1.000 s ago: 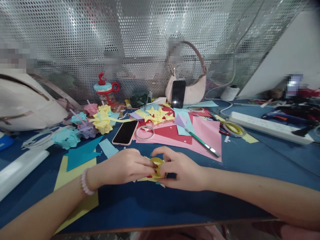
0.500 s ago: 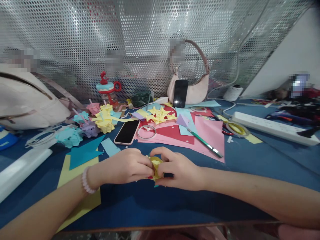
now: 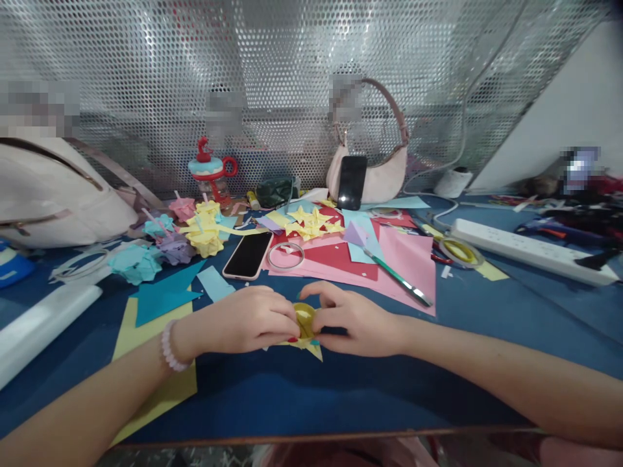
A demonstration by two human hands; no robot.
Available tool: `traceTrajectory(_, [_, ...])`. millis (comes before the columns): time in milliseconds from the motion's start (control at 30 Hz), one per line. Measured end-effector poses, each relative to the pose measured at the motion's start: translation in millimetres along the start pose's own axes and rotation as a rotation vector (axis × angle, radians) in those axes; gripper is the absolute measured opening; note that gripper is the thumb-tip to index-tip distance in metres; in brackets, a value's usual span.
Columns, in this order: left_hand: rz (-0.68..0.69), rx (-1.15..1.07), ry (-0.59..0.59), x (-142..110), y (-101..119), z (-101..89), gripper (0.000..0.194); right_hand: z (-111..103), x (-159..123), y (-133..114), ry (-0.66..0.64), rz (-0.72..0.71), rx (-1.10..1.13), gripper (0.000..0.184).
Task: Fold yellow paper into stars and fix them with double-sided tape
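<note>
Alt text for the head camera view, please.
Left hand and right hand meet around a yellow ring and folded yellow paper over a blue table. Beyond lie a phone, paper stars and a green-handled knife.

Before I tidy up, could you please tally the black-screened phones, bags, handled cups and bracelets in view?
Black-screened phones: 2
Bags: 2
Handled cup: 1
Bracelet: 1
Total: 6

Dullish, diffuse light. Glints on perforated panel (image 3: 282, 78), 12 o'clock. Soft shadow on table (image 3: 292, 405), 6 o'clock. Edges stretched.
</note>
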State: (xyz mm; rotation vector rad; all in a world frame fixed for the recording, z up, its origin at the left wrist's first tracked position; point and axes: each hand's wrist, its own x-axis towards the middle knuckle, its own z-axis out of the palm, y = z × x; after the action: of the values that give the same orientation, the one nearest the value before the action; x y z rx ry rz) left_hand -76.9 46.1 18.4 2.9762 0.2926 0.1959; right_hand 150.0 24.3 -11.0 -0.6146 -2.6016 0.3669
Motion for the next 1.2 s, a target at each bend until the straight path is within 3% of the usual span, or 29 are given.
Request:
traceTrajectory(367, [0.011,-0.024,-0.013,0.1,0.6,-0.3,0.02,1.8,-1.4,6.6,0.011,-0.052,-0.027,0.022])
traceTrajectory(867, [0.023,0.002,-0.001,1.4,0.9,0.2,0.019,-5.5,0.1,3.0,-0.028,-0.118,-0.268,0.026])
traceTrajectory(1200, [0.01,-0.046,-0.024,1.2,-1.6,3.7,0.017,-3.7,-0.7,6.7,-0.06,-0.093,-0.172,0.023])
